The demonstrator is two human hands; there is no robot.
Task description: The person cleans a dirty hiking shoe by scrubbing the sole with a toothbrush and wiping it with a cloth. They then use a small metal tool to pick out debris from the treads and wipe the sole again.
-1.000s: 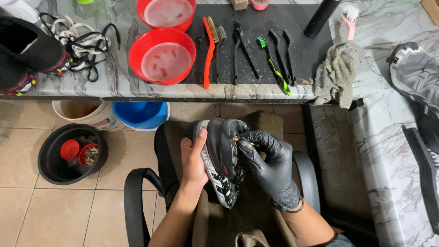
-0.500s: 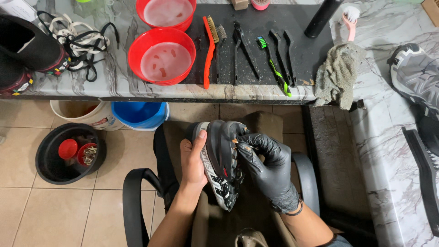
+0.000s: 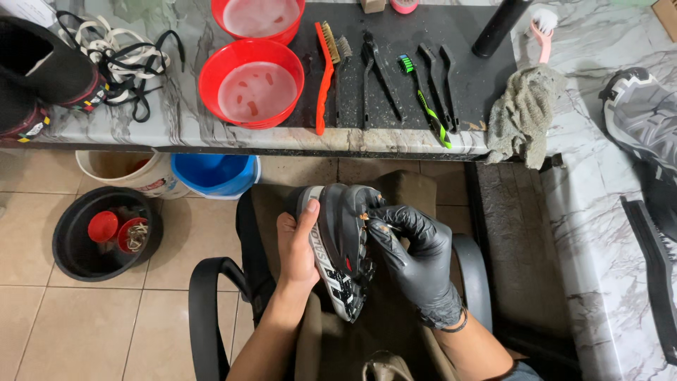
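Shoe (image 3: 338, 247) sits above the lap, below the worktop (image 3: 176, 123) front edge. Bare left hand (image 3: 296, 247) grips its sole; gloved right hand (image 3: 412, 257) pinches the upper. Recommend firm support, light fingertip pressure.

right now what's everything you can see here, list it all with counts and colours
shoe: 1, black and grey, held over the lap, sole toward the gloved hand
bowls: 2, red, on the marble counter
brushes: about 6 on the black mat, one orange, one green and black, the rest dark
rag: 1, grey-green, at the counter edge
laces: a bundle, black and white, on the left of the counter
boots: 2, black, far left
grey shoe: 1, right counter
buckets: 2, blue and white, on the floor
basin: 1, black, with two red cups inside
left hand: bare, gripping the shoe
right hand: black glove, on the sole
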